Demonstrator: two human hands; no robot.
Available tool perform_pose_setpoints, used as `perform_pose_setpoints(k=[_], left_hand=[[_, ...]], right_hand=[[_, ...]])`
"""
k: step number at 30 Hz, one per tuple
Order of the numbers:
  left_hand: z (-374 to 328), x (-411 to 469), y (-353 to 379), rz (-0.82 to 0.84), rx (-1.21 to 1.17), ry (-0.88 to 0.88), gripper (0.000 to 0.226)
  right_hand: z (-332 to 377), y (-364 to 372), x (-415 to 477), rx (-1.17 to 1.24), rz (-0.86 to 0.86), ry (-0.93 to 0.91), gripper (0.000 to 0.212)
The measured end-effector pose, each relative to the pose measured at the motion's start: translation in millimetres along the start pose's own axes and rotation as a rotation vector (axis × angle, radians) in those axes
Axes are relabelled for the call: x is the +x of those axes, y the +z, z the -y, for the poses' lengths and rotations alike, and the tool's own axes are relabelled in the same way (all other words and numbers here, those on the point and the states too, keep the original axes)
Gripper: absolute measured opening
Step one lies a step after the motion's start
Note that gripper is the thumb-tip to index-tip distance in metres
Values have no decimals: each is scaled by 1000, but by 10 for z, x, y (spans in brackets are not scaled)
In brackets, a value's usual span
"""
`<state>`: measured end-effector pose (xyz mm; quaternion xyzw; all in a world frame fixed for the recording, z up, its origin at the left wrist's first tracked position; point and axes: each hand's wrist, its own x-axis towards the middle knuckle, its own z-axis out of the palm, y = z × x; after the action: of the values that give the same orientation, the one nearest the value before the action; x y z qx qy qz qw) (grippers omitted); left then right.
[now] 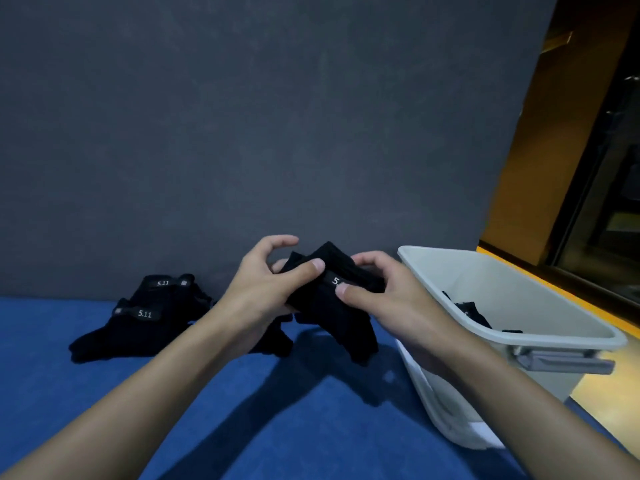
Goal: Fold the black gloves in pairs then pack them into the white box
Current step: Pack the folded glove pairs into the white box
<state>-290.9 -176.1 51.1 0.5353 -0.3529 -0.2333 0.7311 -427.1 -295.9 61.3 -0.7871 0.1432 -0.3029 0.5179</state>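
Black gloves [332,299], gathered into one bundle, are held in the air between both hands, above the blue surface [277,427] and just left of the white box [502,278]. The bundle's long axis is tilted. Its cuff end is raised and points away toward the grey wall [242,133], while the finger end hangs down and toward the viewer. Whether the tips touch the surface cannot be told. A white-lettered label [335,280] faces upward near the cuff and is partly covered. The bundle is gripped by the left hand [263,282], with the thumb pressed on top, the lower fingers tucked beneath and the index finger curled free above. It is gripped too by the right hand [384,299], whose thumb is laid on the label and whose fingers are curled round the far side. A loose pile of gloves [145,323] is seen at the left on the surface, with cuffs and "5.11" labels turned toward the wall and fingers trailing nearward and to the left. More black fabric [474,311] lies inside the box.
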Motion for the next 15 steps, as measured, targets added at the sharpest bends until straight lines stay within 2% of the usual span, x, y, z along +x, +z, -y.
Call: perform_pose_setpoints(k=[4, 11, 15], left_hand=[[-252, 59, 81, 76, 82, 57, 45], [-608, 367, 444, 212, 213, 134, 43], [-670, 547, 733, 256, 255, 154, 49]], right_hand=[[268, -230, -31, 15, 90, -20, 26], [489, -763, 4, 57, 246, 1, 47], [491, -1015, 17, 64, 217, -33, 59]])
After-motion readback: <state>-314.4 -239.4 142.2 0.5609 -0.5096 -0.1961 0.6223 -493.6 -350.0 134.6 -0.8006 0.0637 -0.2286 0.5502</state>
